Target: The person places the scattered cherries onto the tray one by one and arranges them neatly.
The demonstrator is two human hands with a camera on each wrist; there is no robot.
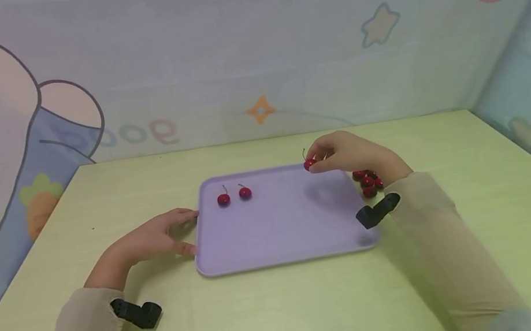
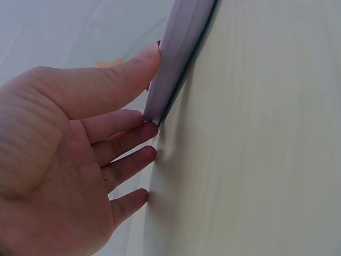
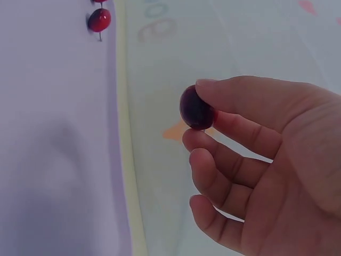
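Red cherry (image 1: pixel 310 164) in right hand (image 1: pixel 348 157) (pinched)

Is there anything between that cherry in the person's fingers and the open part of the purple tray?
Nothing visible. The right hand pinches the cherry above the tray's far right corner, and the tray beneath it is bare. The two cherries already on it lie well to the left.

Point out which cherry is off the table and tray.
The cherry pinched in the right hand, above the purple tray's far right corner. Two cherries lie on the tray; the pile of cherries lies on the table beside it.
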